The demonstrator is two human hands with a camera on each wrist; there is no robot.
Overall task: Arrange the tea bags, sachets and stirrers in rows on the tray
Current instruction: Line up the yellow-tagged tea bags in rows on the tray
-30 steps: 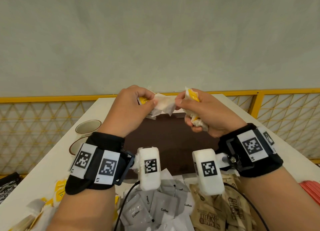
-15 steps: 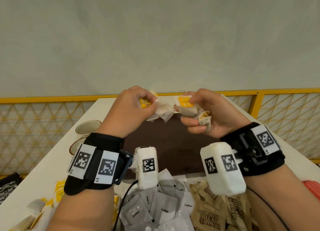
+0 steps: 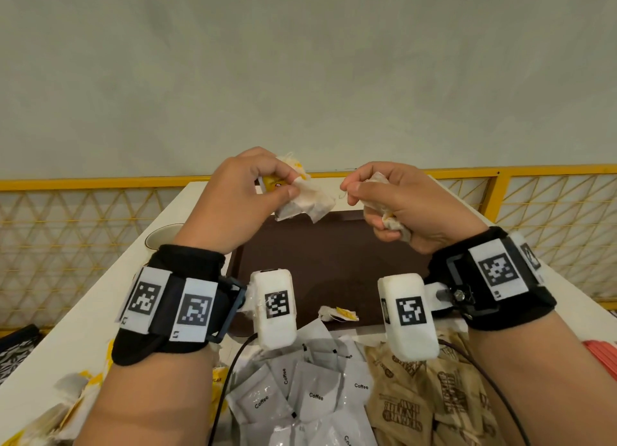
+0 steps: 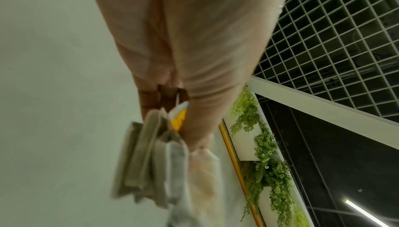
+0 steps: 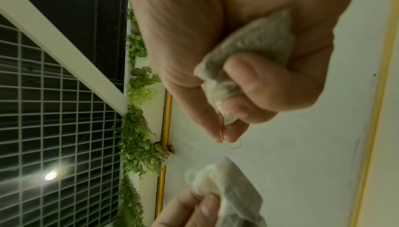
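I see both hands up over brown tray (image 3: 334,265), apart from each other. My left hand (image 3: 233,198) pinches bunch of tea bags (image 3: 305,200) with thumb and curled fingers; yellow tags poke out. My right hand (image 3: 400,205) squeezes crumpled tea bags (image 3: 390,220) in curled fingers; thumb and first finger pinch thin string. One tea bag (image 3: 338,313) lies on tray near front edge. Grey coffee sachets (image 3: 300,392) in pile on white table (image 3: 93,312), in front of tray. Brown sachets (image 3: 440,399) just beside them. More loose tea bags (image 3: 70,395) on table at left. Cup (image 3: 160,238) left of tray.
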